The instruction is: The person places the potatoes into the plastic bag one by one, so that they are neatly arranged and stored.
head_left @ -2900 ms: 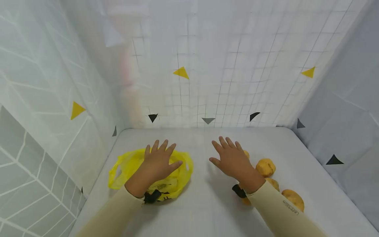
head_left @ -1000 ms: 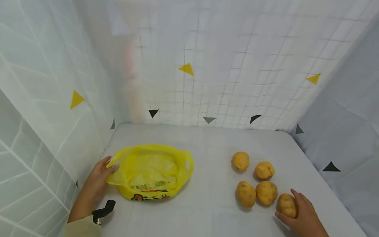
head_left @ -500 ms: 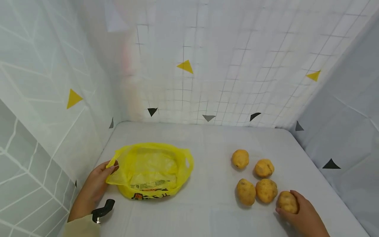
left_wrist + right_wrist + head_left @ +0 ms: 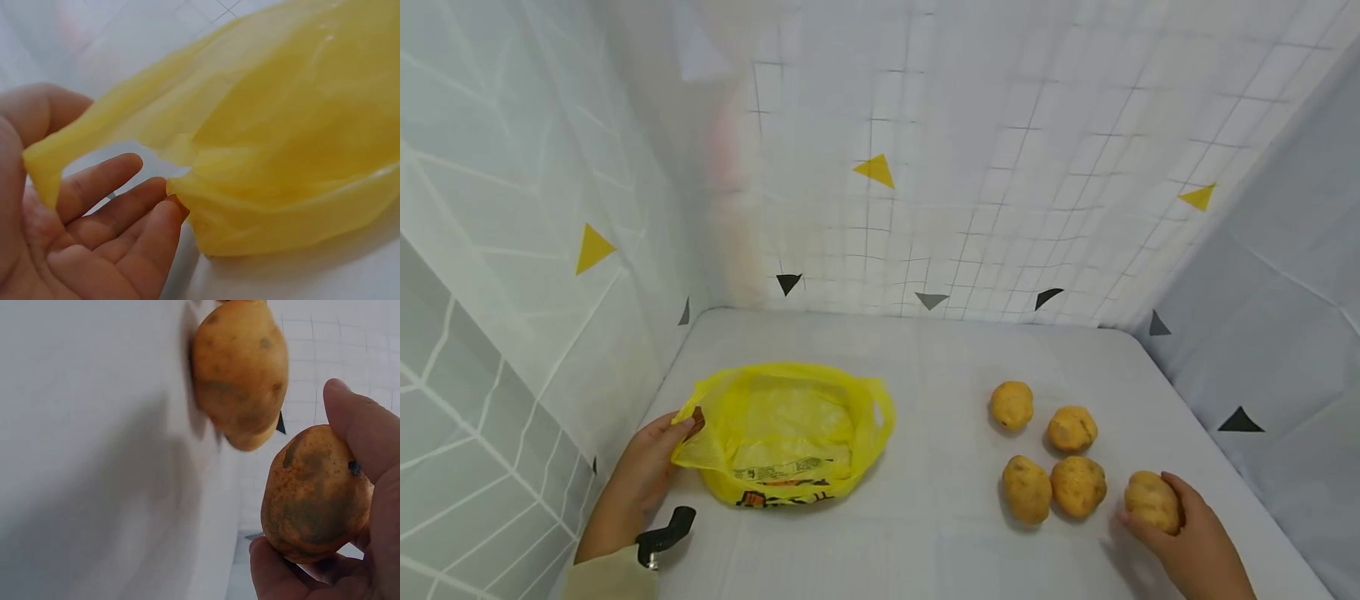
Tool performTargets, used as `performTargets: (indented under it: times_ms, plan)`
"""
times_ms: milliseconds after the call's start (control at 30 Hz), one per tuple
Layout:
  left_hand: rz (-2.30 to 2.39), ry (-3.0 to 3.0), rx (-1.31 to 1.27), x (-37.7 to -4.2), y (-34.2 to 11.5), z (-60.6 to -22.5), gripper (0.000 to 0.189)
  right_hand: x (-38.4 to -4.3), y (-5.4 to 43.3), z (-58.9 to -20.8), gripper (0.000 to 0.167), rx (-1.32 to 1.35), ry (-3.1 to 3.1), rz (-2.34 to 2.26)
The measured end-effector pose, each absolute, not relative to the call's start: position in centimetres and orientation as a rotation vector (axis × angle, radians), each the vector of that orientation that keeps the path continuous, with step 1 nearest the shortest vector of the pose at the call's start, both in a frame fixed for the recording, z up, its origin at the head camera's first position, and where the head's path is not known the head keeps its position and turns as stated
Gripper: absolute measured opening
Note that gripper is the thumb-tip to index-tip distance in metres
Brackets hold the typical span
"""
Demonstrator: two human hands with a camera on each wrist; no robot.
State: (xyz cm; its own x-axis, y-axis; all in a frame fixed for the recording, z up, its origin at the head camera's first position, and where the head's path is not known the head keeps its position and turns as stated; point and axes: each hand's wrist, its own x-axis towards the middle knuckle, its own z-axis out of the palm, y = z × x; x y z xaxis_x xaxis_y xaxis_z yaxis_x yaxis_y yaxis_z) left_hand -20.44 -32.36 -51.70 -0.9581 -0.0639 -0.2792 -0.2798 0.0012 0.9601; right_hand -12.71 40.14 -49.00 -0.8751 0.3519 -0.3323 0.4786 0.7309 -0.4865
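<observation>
A yellow plastic bag (image 4: 790,417) lies at the left of the table with its mouth spread; dark print shows low on its front. My left hand (image 4: 651,458) holds the bag's left handle. In the left wrist view the handle strip (image 4: 94,128) loops over the hand, and fingertips meet the bag's edge. At the far right, my right hand (image 4: 1195,533) grips a potato (image 4: 1152,502) between thumb and fingers. In the right wrist view that potato (image 4: 312,494) hangs clear of the tabletop, its skin marked with dark patches.
Several other potatoes lie loosely grouped left of my right hand, the nearest potato (image 4: 1078,487) touching or almost touching another potato (image 4: 1027,490). Paper-covered walls rise behind and on both sides of the white table (image 4: 925,550). A black wrist mount (image 4: 666,533) sits at my left wrist.
Both hands were spread above the table earlier. My left hand then reached the bag's left handle, my right the outermost potato. That potato has now moved up and right, away from the others.
</observation>
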Motion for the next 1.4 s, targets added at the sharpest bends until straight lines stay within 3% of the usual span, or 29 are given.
performTargets:
  times_ms: [267,633,1400]
  plan:
    - [2.083,2.089,-0.42,-20.6,-32.6,-51.6,0.071,-16.1,36.1,-45.8,0.128,0.403,2.867,-1.01]
    - [2.16,2.036,-0.337,-20.8,-32.4,-52.1,0.064,-19.7,30.5,-43.6,0.128,0.266,2.872,-1.128]
    - [2.212,2.01,-0.35,-21.0,-32.4,-52.2,0.061,-24.4,21.4,-40.4,0.114,-0.066,2.865,-1.27]
